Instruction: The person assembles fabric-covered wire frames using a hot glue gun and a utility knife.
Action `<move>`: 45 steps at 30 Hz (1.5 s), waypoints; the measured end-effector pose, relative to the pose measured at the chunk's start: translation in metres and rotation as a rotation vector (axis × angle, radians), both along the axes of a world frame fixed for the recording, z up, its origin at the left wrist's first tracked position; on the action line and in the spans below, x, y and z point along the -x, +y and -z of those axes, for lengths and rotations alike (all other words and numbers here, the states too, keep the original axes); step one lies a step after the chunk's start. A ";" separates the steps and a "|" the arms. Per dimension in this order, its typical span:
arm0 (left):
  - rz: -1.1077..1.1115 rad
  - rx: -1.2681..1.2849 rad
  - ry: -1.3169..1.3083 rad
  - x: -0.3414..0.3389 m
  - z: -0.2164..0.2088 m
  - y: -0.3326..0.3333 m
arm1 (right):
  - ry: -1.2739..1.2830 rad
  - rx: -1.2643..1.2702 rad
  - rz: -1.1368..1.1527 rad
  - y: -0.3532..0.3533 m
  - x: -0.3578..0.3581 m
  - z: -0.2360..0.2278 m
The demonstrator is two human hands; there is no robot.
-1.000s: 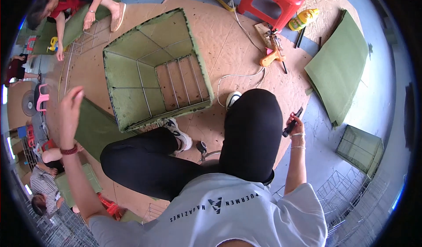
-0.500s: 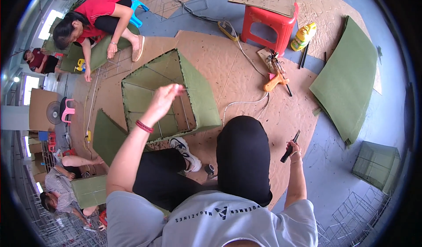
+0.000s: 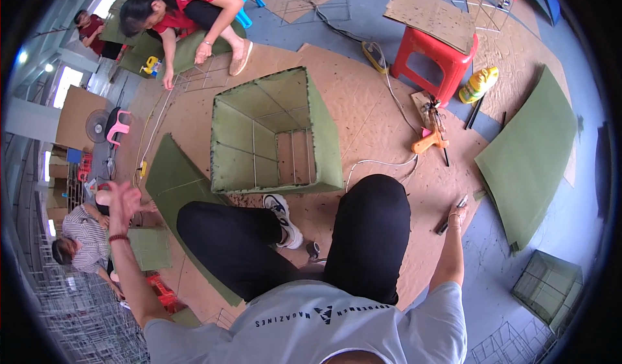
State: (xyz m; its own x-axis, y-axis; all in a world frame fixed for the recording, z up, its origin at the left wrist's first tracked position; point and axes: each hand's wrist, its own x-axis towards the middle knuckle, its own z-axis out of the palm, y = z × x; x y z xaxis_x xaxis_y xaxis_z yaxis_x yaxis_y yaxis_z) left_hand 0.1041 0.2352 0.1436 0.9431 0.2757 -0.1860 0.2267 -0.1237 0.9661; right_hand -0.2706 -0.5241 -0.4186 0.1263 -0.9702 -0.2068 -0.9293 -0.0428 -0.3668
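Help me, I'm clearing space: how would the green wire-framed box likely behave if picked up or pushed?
The green box is probably light for its size, being hollow with thin walls. It likely holds its shape, since wires brace it. Flat sides suggest it would slide rather than roll.

The blue-grey floor [image 3: 483,267] is partly covered by brown cardboard [image 3: 372,121], on which a green box [image 3: 262,144] is set, its open side showing. Just left of the box, a green sheet [image 3: 184,189] is laid flat. To the right of the box, an orange glue gun [image 3: 426,143] is rested on the cardboard. Well to the right of the box, green panels [image 3: 531,160] are stacked, and a green-covered frame [image 3: 546,286] is set down.
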 end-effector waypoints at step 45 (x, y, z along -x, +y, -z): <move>0.957 -0.584 -0.778 -0.030 0.048 -0.404 | -0.557 0.319 -0.511 0.094 -0.165 -0.498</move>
State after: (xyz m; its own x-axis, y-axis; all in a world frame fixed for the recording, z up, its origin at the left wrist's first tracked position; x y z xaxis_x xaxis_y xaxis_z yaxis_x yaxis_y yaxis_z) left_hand 0.1346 -0.1689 0.0959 0.6141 -0.6842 0.3934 -0.7513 -0.3542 0.5568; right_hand -0.1053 -0.4306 0.0794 0.5710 -0.7669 0.2929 -0.4520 -0.5915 -0.6677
